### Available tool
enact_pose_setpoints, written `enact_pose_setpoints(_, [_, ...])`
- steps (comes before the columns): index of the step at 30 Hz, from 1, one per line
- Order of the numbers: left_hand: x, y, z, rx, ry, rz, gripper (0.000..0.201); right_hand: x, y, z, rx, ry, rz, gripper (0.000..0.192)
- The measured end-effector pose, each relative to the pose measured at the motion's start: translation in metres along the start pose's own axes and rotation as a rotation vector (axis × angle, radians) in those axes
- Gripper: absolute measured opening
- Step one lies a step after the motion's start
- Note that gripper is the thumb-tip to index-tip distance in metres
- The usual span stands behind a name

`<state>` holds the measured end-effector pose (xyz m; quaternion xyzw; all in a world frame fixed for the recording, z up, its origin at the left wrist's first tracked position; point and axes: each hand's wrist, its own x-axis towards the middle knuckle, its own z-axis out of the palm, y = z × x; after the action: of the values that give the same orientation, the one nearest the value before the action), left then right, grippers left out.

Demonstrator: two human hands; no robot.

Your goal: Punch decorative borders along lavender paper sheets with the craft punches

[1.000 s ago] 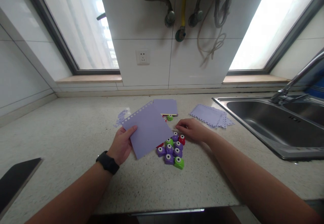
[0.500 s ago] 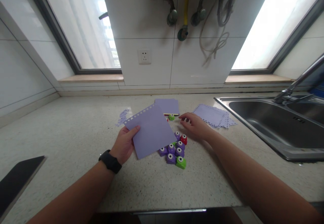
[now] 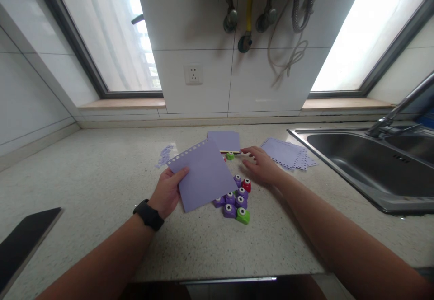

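Left hand (image 3: 166, 194): we're pinching the lilac paper sheet (image 3: 203, 175), its punched edge tilted up.
Right hand (image 3: 262, 166): our fingers loose, holding nothing, near a green punch (image 3: 230, 156).
Punch cluster (image 3: 235, 198): just beside the sheet, on the countertop (image 3: 101, 164).

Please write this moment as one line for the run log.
left hand: holds purple sheet | right hand: open, fingers near small green punch | punch cluster on counter
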<state>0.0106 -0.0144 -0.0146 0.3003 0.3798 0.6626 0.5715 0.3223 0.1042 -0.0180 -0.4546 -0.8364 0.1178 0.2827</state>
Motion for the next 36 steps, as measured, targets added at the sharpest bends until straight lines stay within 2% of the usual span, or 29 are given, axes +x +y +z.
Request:
enact_pose_setpoints(9, [-0.0001, 0.0002, 0.0002, 0.012, -0.025, -0.002, 0.039, -0.0005, -0.0045, -0.0007, -0.02, -0.061, -0.028, 0.046])
enact_pose_setpoints(30, [-0.0015, 0.0003, 0.0002, 0.026, -0.048, -0.012, 0.043, 0.001, -0.0009, 0.0035, -0.083, -0.101, -0.189, 0.047])
enact_pose_setpoints(36, [-0.0004, -0.0002, -0.0003, 0.031, -0.068, 0.004, 0.041, 0.0006, -0.0007, 0.005, -0.117, -0.16, -0.202, 0.055])
